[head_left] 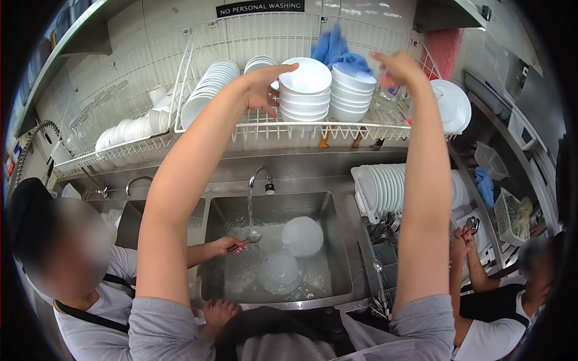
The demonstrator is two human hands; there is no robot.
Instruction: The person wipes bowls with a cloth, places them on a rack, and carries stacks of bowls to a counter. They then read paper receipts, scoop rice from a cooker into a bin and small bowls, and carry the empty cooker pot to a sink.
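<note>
Both my arms reach up to a white wire rack (253,131). My left hand (263,89) is at the left side of a stack of white bowls (305,90), its thumb over the top bowl's rim and its fingers apart. Right of that stack stands a second bowl stack (351,93), with a blue cloth (338,51) behind and partly over it. Raised in the air to the right of the second stack is my right hand (397,67), slightly blurred, with nothing visible in it and its fingers partly spread.
Below, water runs from a faucet (262,175) into a sink (346,259) holding two round white dishes. A co-worker's hand (230,245) holds a spoon (253,237) there. Plates (376,189) stand at right, near another person (503,307).
</note>
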